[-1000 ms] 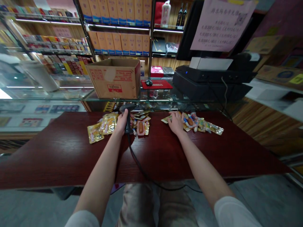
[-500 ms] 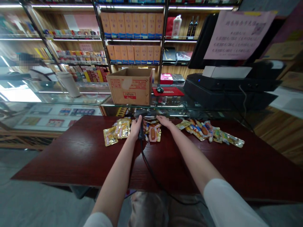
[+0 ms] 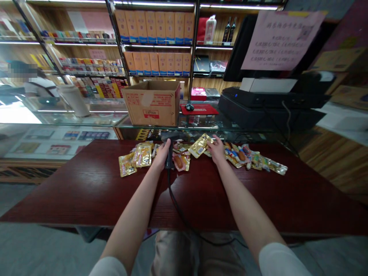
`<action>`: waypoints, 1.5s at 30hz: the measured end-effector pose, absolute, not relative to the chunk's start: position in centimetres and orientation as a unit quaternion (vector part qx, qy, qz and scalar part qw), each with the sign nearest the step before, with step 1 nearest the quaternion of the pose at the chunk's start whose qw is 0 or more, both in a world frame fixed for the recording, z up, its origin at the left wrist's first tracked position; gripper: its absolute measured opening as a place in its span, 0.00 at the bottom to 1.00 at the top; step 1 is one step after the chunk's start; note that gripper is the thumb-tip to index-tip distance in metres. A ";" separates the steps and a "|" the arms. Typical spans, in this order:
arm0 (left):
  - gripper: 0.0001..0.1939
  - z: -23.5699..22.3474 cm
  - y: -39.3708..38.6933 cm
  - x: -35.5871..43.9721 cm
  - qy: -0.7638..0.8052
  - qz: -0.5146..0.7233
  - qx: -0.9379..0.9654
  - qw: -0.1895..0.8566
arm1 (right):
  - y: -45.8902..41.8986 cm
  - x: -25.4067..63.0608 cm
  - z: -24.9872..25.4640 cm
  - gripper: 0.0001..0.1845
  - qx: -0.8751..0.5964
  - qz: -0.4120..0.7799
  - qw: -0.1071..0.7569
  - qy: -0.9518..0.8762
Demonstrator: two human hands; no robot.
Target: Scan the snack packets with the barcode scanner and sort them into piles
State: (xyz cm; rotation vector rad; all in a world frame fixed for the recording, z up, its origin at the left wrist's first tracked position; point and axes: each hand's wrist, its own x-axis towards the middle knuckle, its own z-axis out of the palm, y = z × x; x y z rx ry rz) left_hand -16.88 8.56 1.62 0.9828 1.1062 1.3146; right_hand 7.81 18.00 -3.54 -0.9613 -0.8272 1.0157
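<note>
My left hand (image 3: 162, 154) is wrapped round the handle of a black corded barcode scanner (image 3: 169, 159), its head pointing away from me. Between thumb and fingers, my right hand (image 3: 217, 148) pinches a gold snack packet (image 3: 199, 145), which is tilted above the table. Below the scanner head lies a small heap of packets, among them a clear-fronted sausage packet (image 3: 181, 161). More gold packets (image 3: 143, 155) are piled to the left of my left hand. Right of my right hand, a row of mixed snack packets (image 3: 244, 155) spreads along the table.
The dark red table (image 3: 92, 191) meets a glass counter behind. On that counter stand an open cardboard box (image 3: 152, 103), a mouse on a red mat (image 3: 201, 109) and a monitor with a paper sign (image 3: 283, 40). The scanner cable (image 3: 184, 216) runs toward my lap. A person (image 3: 40, 86) is far left.
My right hand has lifted a gold packet from the middle heap and moved to the right. My left hand still grips the scanner. The whole view has shifted slightly.
</note>
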 end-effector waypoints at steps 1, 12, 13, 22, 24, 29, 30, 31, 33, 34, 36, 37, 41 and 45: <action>0.33 1.6 8.5 -16.6 0.459 0.545 0.421 0.561 | 17.9 8.3 -3.5 0.24 -0.428 0.461 0.692 -0.355; 0.31 0.7 6.9 -13.0 0.418 0.431 0.530 0.599 | 17.5 8.2 -3.7 0.22 -0.456 0.427 0.680 -0.385; 0.30 0.6 6.9 -12.8 0.415 0.429 0.548 0.586 | 17.5 8.2 -3.7 0.22 -0.458 0.423 0.677 -0.391; 0.31 -0.2 7.2 -12.5 0.428 0.413 0.557 0.579 | 17.9 8.2 -4.3 0.30 -0.467 0.358 0.678 -0.441; 0.31 -0.3 7.4 -12.8 0.423 0.425 0.539 0.591 | 18.0 8.2 -4.4 0.30 -0.474 0.332 0.680 -0.451; 0.30 0.0 7.3 -13.1 0.409 0.433 0.525 0.608 | 18.2 8.3 -4.5 0.23 -0.493 0.317 0.665 -0.463; 0.29 0.1 7.2 -13.1 0.408 0.428 0.529 0.609 | 18.3 8.3 -4.4 0.22 -0.495 0.317 0.664 -0.462; 0.29 0.2 7.1 -13.1 0.408 0.421 0.533 0.610 | 18.3 8.3 -4.4 0.22 -0.497 0.317 0.663 -0.462; 0.29 0.3 6.9 -13.0 0.407 0.402 0.548 0.610 | 18.3 8.3 -4.5 0.21 -0.504 0.314 0.660 -0.461; 0.29 0.3 6.9 -12.9 0.407 0.393 0.556 0.609 | 18.3 8.3 -4.5 0.21 -0.508 0.310 0.658 -0.462; 0.29 0.2 6.8 -12.7 0.400 0.386 0.567 0.607 | 18.2 8.3 -4.6 0.21 -0.515 0.298 0.653 -0.468; 0.29 0.1 6.8 -12.6 0.395 0.390 0.569 0.607 | 18.2 8.3 -4.6 0.21 -0.518 0.292 0.651 -0.472; 0.29 0.2 6.8 -12.4 0.402 0.402 0.560 0.603 | 18.1 8.2 -4.5 0.24 -0.530 0.284 0.639 -0.480; 0.28 0.8 6.9 -12.9 0.455 0.411 0.518 0.597 | 17.4 8.3 -3.9 0.29 -0.585 0.219 0.582 -0.521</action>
